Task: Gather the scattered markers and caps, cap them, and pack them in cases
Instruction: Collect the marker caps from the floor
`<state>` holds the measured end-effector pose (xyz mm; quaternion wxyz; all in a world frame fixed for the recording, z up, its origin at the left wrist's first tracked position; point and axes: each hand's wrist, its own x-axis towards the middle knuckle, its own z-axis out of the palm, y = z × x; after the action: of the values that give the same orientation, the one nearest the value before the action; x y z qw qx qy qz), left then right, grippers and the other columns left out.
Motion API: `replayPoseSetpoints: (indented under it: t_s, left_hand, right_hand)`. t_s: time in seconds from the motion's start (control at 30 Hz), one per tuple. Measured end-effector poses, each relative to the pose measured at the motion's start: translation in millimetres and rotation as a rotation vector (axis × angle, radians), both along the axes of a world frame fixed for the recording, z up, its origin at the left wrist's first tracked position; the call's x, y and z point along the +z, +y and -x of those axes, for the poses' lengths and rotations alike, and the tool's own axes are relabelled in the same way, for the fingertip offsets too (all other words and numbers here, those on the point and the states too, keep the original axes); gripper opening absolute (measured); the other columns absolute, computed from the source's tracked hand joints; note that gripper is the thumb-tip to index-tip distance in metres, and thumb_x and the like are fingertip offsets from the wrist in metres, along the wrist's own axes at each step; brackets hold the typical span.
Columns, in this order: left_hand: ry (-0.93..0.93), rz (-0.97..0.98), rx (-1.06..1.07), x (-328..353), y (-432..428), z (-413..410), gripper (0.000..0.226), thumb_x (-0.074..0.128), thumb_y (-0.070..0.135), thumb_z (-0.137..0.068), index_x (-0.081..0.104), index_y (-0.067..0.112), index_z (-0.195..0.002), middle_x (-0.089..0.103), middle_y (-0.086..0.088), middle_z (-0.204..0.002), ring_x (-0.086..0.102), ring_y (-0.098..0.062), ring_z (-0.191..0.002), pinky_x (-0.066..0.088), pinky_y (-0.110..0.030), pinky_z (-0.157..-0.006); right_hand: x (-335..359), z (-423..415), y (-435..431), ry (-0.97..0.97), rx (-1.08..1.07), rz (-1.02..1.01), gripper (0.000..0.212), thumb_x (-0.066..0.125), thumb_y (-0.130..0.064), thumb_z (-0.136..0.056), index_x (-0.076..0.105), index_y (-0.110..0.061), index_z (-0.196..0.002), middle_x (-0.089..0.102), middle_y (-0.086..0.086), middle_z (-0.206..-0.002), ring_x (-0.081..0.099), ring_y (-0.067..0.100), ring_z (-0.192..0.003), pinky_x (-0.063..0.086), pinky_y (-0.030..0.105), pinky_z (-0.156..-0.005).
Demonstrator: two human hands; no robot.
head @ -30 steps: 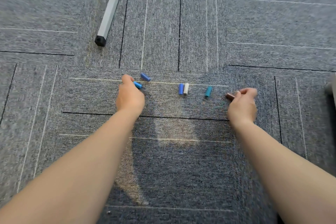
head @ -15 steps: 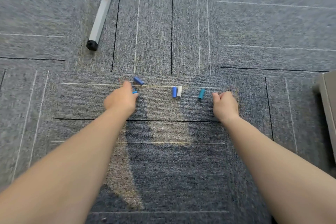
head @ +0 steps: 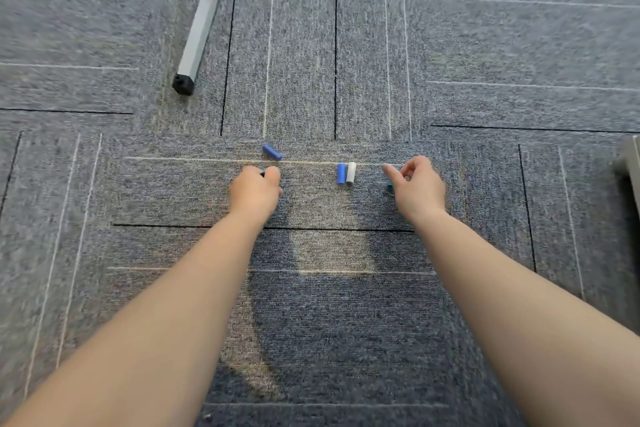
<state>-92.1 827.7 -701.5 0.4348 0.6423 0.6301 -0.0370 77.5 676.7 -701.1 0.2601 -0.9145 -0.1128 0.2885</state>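
While both our forearms reach forward over the grey-blue carpet (head: 311, 45), our left hand (head: 256, 189) sits low on the floor with its fingers curled in. It pinches a light-blue cap (head: 263, 172), of which only a small sliver shows at the fingertips. Just beyond this hand, apart from it, a dark-blue cap (head: 272, 152) lies slanted across a pale line of the carpet.

Our right hand (head: 417, 189) is also down at the carpet, with the fingers bent and the thumb stretched toward the middle. A teal cap (head: 390, 184) peeks out under the thumb (most of it is hidden). We cannot tell whether the hand really grips this cap or only touches it, and we cannot tell if something else is inside the curled fingers.

Between the two hands, nearer to the right one, a blue cap (head: 341, 173) and a white cap (head: 351, 173) lie side by side, touching along their length, both pointing away from us.

Farther away on the left, a white table leg (head: 199, 31) comes down at a slant and ends in a black foot (head: 182, 84) on the carpet. At the right edge we see the corner of a grey object (head: 628, 159), too cropped to identify.
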Motion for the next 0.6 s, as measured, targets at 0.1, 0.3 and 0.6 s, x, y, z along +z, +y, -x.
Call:
replayPoseSetpoints:
  t_s: [0.1, 0.3, 0.6]
  left_hand:
    - [-0.114, 0.032, 0.078, 0, 2, -3, 0.027, 0.040, 0.021, -0.093, 0.053, 0.012, -0.071, 0.062, -0.003, -0.073, 0.047, -0.020, -0.061, 0.035, -0.029, -0.061]
    - [-0.047, -0.014, -0.002, 3, 9, 0, 0.022, 0.037, 0.021, -0.096, 0.054, 0.008, -0.101, 0.061, -0.007, -0.091, 0.038, -0.016, -0.057, 0.030, -0.029, -0.054]
    - [-0.309, 0.220, 0.331, 9, 18, -10, 0.020, 0.034, 0.006, -0.100, 0.053, 0.010, -0.104, 0.052, -0.004, -0.081, 0.045, -0.011, -0.062, 0.039, -0.020, -0.049]
  right_hand:
    - [-1, 0, 8, -0.025, 0.095, 0.083, 0.026, 0.059, -0.038, -0.092, 0.048, -0.014, -0.092, 0.058, 0.007, -0.092, 0.050, 0.023, -0.083, 0.035, 0.032, -0.070]
    - [5, -6, 14, -0.034, 0.237, 0.163, 0.014, 0.059, -0.019, -0.091, 0.049, -0.011, -0.097, 0.058, 0.009, -0.095, 0.053, 0.028, -0.086, 0.040, 0.034, -0.071]
    - [8, -4, 16, 0.106, 0.085, -0.104, 0.024, 0.048, -0.017, -0.094, 0.045, -0.013, -0.118, 0.048, 0.001, -0.111, 0.050, 0.024, -0.091, 0.038, 0.032, -0.074]
